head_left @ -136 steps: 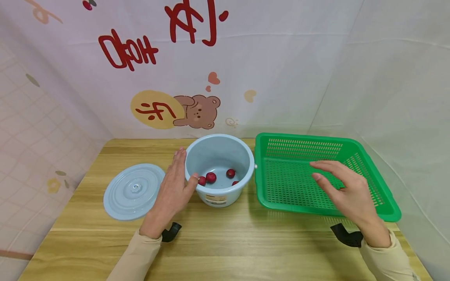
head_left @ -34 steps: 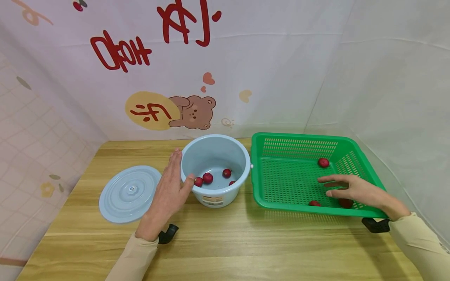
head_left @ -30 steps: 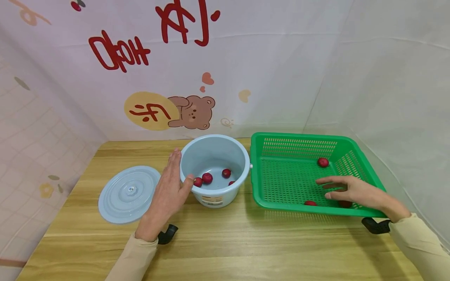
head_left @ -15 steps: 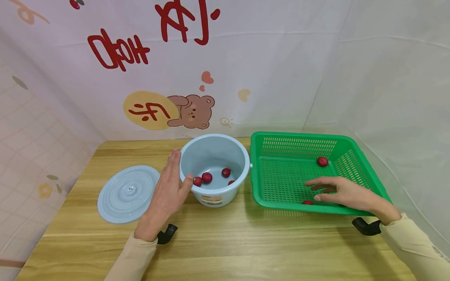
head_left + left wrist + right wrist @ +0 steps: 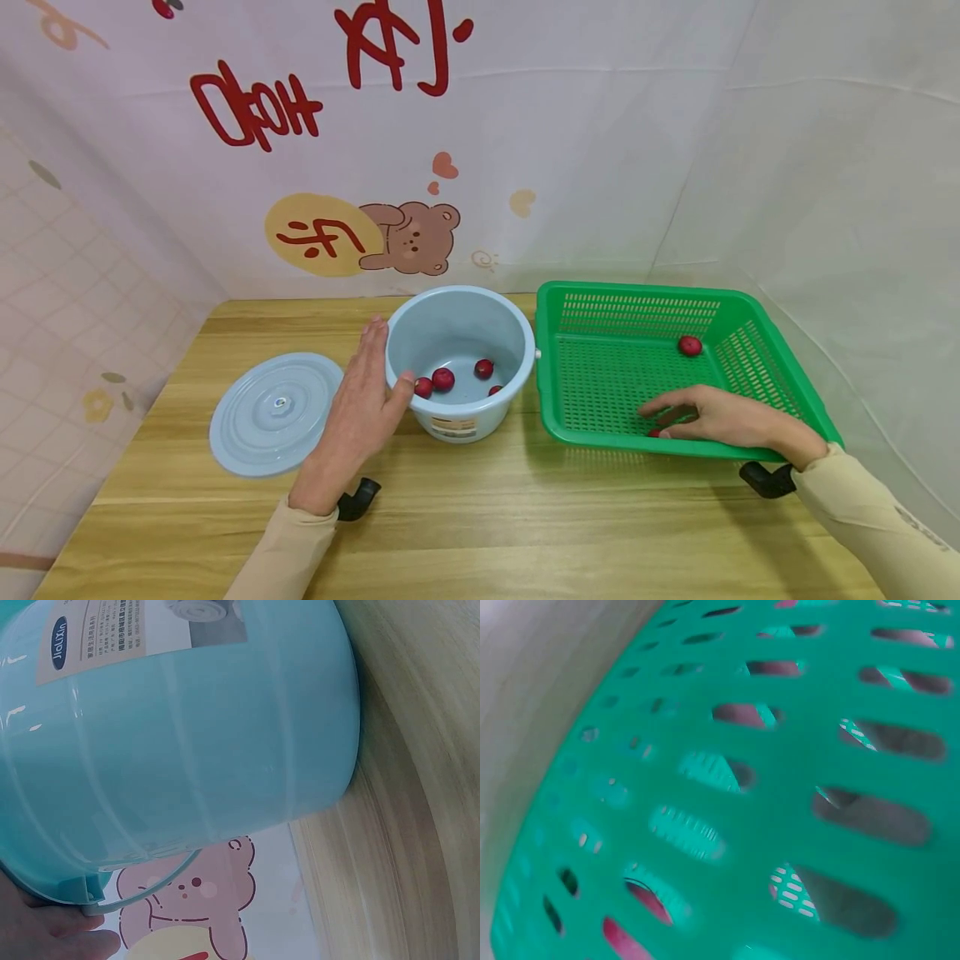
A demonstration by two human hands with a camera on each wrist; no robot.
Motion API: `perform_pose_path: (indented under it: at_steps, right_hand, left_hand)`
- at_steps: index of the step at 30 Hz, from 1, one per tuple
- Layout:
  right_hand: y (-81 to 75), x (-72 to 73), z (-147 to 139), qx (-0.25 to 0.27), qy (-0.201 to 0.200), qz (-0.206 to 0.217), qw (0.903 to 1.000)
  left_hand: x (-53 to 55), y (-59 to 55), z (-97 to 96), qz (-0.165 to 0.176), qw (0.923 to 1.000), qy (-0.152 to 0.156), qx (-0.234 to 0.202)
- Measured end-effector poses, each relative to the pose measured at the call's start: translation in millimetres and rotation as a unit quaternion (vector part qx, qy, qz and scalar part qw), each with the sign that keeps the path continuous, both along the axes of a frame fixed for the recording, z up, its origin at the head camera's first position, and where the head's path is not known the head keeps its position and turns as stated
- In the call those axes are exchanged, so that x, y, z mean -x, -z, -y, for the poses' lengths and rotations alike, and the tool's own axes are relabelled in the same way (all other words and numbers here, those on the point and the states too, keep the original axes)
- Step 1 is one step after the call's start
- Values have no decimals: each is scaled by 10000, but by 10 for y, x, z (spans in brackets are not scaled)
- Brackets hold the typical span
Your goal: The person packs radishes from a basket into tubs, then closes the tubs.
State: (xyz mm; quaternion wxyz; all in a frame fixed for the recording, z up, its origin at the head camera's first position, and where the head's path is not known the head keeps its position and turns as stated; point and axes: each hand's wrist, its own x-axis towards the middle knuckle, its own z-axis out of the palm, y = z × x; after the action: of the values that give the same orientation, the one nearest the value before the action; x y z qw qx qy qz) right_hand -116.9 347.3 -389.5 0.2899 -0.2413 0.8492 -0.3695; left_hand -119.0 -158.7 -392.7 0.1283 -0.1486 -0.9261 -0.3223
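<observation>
My left hand [image 5: 362, 404] rests against the left rim of a light blue bucket [image 5: 459, 427], fingers straight and thumb over the near rim. In the left wrist view its fingertips [image 5: 71, 930] lie beside the bucket's handle hinge. Several small round red fruits [image 5: 443, 380] lie on the bucket's bottom. My right hand [image 5: 720, 417] is down inside a green slotted basket [image 5: 555, 400], fingers loosely bent. A red fruit [image 5: 655, 433] shows partly beneath its thumb and fingers by the near wall. Another red fruit [image 5: 690, 346] sits at the basket's far right. The basket wall [image 5: 780, 772] mostly hides the right hand in its wrist view.
A round light blue lid [image 5: 277, 412] lies on the wooden table [image 5: 480, 517], left of the bucket. The basket stands close to the bucket's right side. A printed cloth [image 5: 600, 150] hangs behind the table, with another pale cloth on the right.
My right hand has moved left along the basket's near wall, over the fruit there. That fruit rolled a little left earlier. Another fruit formerly under the hand is now hidden. The left hand stays put.
</observation>
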Motion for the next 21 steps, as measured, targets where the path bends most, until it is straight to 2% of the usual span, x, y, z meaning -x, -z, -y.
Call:
perform_pose_path:
  at_steps: [9,21]
  right_hand:
    - [60,66,-24,70,-310,96,9994]
    - [108,84,-39,56,-330,88,9994]
  left_hand:
    - [-1,0,-3,-14,10000,0,-5]
    - [-2,-8,-8,60,10000,-8,10]
